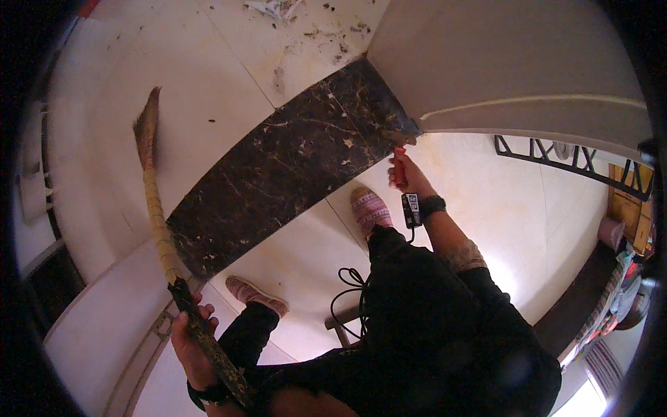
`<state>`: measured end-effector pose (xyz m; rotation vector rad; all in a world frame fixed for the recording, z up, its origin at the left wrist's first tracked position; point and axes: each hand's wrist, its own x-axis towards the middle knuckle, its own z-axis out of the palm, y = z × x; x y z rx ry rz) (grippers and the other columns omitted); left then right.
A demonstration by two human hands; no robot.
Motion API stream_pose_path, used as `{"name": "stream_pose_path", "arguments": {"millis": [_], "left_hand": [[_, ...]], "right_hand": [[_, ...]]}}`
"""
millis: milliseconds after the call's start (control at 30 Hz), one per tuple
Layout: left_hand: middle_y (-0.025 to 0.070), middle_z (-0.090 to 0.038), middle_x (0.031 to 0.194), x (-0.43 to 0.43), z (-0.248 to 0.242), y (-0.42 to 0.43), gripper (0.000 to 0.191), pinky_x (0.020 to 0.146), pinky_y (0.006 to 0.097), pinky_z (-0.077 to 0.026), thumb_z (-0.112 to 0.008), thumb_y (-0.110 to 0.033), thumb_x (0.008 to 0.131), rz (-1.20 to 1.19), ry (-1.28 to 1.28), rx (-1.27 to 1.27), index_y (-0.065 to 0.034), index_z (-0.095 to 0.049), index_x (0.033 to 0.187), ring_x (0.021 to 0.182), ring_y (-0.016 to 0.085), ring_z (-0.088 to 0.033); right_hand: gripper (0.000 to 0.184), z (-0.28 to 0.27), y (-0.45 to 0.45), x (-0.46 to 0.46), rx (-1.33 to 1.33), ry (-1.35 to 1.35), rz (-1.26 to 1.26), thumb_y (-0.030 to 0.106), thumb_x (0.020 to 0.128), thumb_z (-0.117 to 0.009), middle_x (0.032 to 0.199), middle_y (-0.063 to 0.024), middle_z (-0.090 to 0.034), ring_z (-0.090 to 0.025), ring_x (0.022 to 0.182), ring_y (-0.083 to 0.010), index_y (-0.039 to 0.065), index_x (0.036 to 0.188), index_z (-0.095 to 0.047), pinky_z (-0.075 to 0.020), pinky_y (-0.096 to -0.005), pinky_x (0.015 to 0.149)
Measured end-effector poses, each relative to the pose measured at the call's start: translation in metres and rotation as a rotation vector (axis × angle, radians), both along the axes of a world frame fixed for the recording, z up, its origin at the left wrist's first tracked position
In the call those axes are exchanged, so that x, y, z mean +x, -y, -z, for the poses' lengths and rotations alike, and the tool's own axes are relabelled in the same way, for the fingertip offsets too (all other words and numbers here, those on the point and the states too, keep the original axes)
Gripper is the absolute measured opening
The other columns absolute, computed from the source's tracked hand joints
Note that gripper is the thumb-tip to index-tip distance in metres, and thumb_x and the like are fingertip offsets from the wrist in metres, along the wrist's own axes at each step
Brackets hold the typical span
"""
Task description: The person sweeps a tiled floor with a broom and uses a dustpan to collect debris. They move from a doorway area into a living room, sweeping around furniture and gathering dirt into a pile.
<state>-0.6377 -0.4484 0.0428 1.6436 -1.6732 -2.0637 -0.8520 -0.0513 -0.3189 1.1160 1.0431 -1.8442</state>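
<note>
My left hand [192,336] is closed around a long plant stalk [161,237], dark and rough at the lower end, pale and ringed further up, with a brown pointed, frayed tip. The stalk slants up across the left of the view. My right hand [410,174] grips the red handle of a tool [399,169]; its head is brownish and blurred against the dark floor, and its exact kind cannot be told. A small black device [411,210] with a cable sits at my right wrist, beside a dark wristband.
A dark marble threshold strip [281,167] crosses the pale tiled floor. Debris [333,39] is scattered beyond it. A wall [500,68] stands at upper right, with a black metal rack [573,161] near it. Part of a small stool [344,318] shows beside my legs.
</note>
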Motion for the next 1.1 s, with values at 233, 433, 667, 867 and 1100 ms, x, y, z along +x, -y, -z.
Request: {"name": "stream_pose_path", "arguments": {"millis": [233, 433, 667, 867, 1100], "left_hand": [[0.0077, -0.062, 0.081, -0.006, 0.000, 0.003, 0.048, 0.076, 0.0283, -0.047, -0.059, -0.035, 0.083, -0.011, -0.020, 0.042, 0.0024, -0.052, 0.112, 0.088, 0.019, -0.059], [0.0076, -0.061, 0.080, -0.010, 0.001, 0.006, 0.047, 0.076, 0.0292, -0.047, -0.059, -0.034, 0.083, -0.013, -0.025, 0.032, 0.0026, -0.053, 0.112, 0.089, 0.020, -0.058], [0.0073, -0.061, 0.081, -0.009, 0.002, 0.008, 0.046, 0.076, 0.0288, -0.047, -0.058, -0.034, 0.084, -0.007, -0.039, 0.045, 0.0021, -0.053, 0.112, 0.089, 0.020, -0.058], [0.0070, -0.061, 0.081, -0.011, 0.002, 0.006, 0.046, 0.076, 0.0287, -0.047, -0.057, -0.036, 0.084, -0.010, -0.038, 0.056, 0.0017, -0.053, 0.111, 0.089, 0.019, -0.058], [0.0056, -0.062, 0.082, -0.014, -0.002, -0.005, 0.047, 0.077, 0.0285, -0.044, -0.058, -0.037, 0.083, -0.004, 0.048, -0.087, 0.0005, -0.054, 0.111, 0.088, 0.018, -0.057]], "right_hand": [[0.044, 0.016, 0.038, 0.005, -0.265, -0.097, -0.115, 0.050, 0.090, -0.051, 0.073, -0.0101, -0.059, -0.063, 0.064, -0.0267, 0.006, 0.091, -0.054, -0.0551, -0.0417, 0.058], [0.042, 0.020, 0.035, 0.007, -0.228, -0.072, -0.103, 0.049, 0.089, -0.054, 0.086, -0.0117, -0.063, -0.064, 0.074, -0.0271, 0.008, 0.096, -0.054, -0.0543, -0.0332, 0.056], [0.041, 0.034, -0.008, -0.010, -0.349, -0.251, 0.130, 0.048, 0.091, -0.048, 0.103, -0.0083, -0.064, -0.063, 0.088, -0.0242, 0.017, 0.117, -0.052, -0.0456, -0.0274, 0.046], [0.038, 0.032, -0.001, -0.017, -0.266, -0.304, 0.132, 0.038, 0.093, -0.047, 0.110, -0.0114, -0.062, -0.063, 0.086, -0.0257, 0.016, 0.124, -0.046, -0.0490, -0.0310, 0.050], [0.021, 0.003, 0.002, -0.027, -0.208, -0.244, 0.355, 0.033, 0.092, -0.048, 0.066, -0.0070, -0.052, -0.057, 0.061, -0.0243, 0.016, 0.104, -0.054, -0.0425, -0.0270, 0.040]]}}
